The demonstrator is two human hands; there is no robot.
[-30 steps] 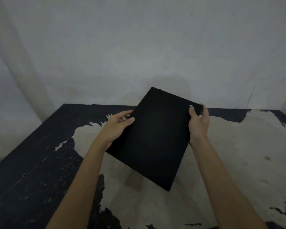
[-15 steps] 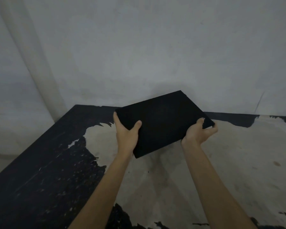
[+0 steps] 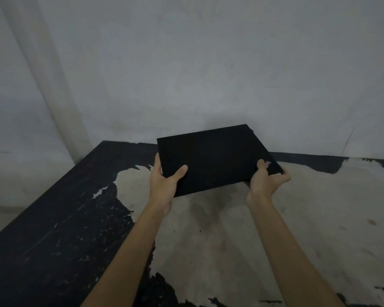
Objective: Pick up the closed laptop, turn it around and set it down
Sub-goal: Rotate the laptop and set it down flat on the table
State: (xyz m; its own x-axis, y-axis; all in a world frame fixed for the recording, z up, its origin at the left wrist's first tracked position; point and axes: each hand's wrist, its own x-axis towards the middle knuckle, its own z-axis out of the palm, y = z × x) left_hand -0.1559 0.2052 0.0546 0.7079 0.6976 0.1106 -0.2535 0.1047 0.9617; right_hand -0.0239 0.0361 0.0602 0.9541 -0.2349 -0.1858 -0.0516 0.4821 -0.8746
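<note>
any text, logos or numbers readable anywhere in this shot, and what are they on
None can be read.
Small reddish-white logo mark on the laptop lid's corner, beside the right hand thumb: too small and blurred to read.
Left hand, table and wall: no text or signs visible.

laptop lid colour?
Plain matte black laptop, small logo near one corner; head view.
</note>
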